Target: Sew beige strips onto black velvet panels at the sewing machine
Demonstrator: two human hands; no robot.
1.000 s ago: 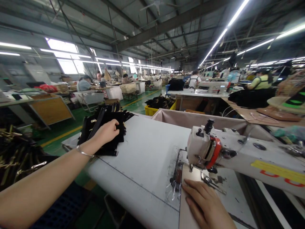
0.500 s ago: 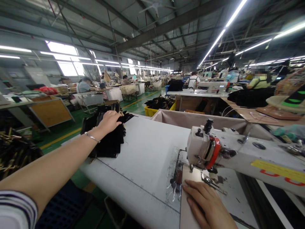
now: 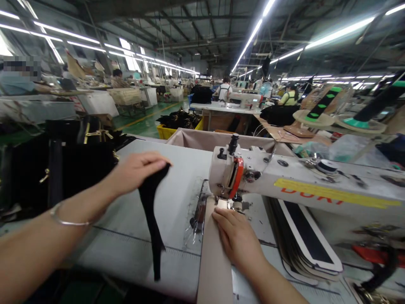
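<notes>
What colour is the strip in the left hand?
The strip is black; head view shows it best.

Smeared by motion: left hand [image 3: 139,169], hard to separate finger from finger. Tucked out of sight in its grip: top end of black strip [image 3: 153,219]. Cut off: left forearm [image 3: 47,245] at left edge, right forearm [image 3: 274,280] at bottom. Under right hand [image 3: 236,234]: part of beige strip [image 3: 215,261]; lost beneath sewing machine [image 3: 265,177]: its far end; cropped at bottom: near end. Partly behind machine arm: panel stack [image 3: 310,236]. Partly screened by left forearm: dark pile [image 3: 85,164].
</notes>
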